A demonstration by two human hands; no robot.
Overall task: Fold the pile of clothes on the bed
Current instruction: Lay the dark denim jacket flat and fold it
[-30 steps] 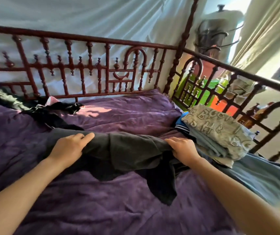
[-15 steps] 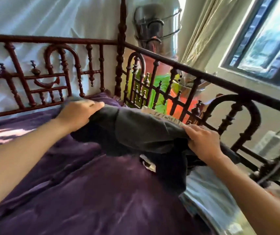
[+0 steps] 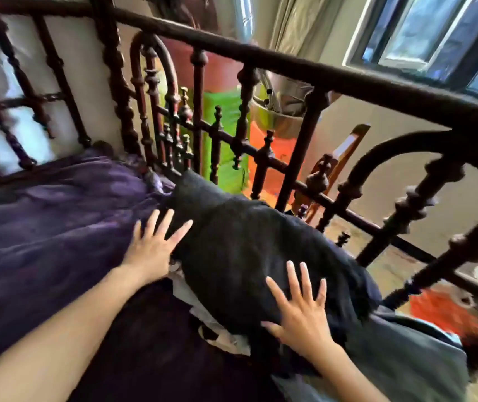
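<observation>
A folded dark grey garment (image 3: 246, 250) lies on top of the stack of folded clothes (image 3: 223, 336) at the right side of the bed, by the railing. My left hand (image 3: 156, 245) lies flat with fingers spread against the garment's left edge. My right hand (image 3: 301, 309) presses flat on its near right part, fingers spread. Only pale edges of the stack show beneath the dark garment. The purple bedcover (image 3: 43, 233) spreads out to the left.
A dark carved wooden bed railing (image 3: 304, 68) runs along the far and right sides. A grey-blue cloth (image 3: 405, 352) lies at the near right. Beyond the rail stand green and orange items (image 3: 232, 134) and a window (image 3: 440, 33).
Both hands carried the dark garment to the right onto the folded stack and let go of it. They now lie flat on it. The view swung right toward the railing.
</observation>
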